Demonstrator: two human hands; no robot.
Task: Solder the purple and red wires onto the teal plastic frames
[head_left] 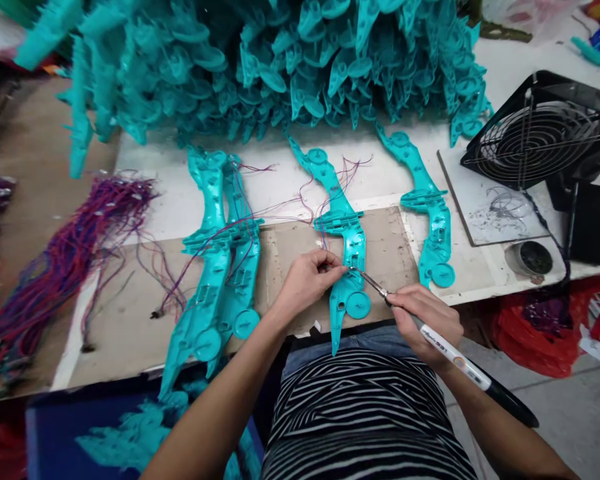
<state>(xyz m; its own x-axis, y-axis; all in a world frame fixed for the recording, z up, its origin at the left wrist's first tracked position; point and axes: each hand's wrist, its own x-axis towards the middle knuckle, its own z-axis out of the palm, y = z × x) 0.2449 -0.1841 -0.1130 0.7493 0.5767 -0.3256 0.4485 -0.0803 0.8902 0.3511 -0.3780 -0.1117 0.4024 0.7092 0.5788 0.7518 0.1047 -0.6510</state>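
Observation:
My right hand (427, 319) is closed around a white-handled soldering iron (445, 348), its metal tip resting on a teal plastic shell (347, 257) lying on the brown work mat (300, 247). My left hand (307, 280) pinches something thin, apparently a wire, at the same spot on the shell. Red and purple wires (330, 193) trail from the shell's middle toward the back.
Two stacked teal shells (220, 267) lie to the left, another (427, 213) to the right. A big heap of teal shells (280, 60) fills the back. Wire bundles (65, 260) lie far left. A black fan (540, 133) and a small tin (533, 258) sit right.

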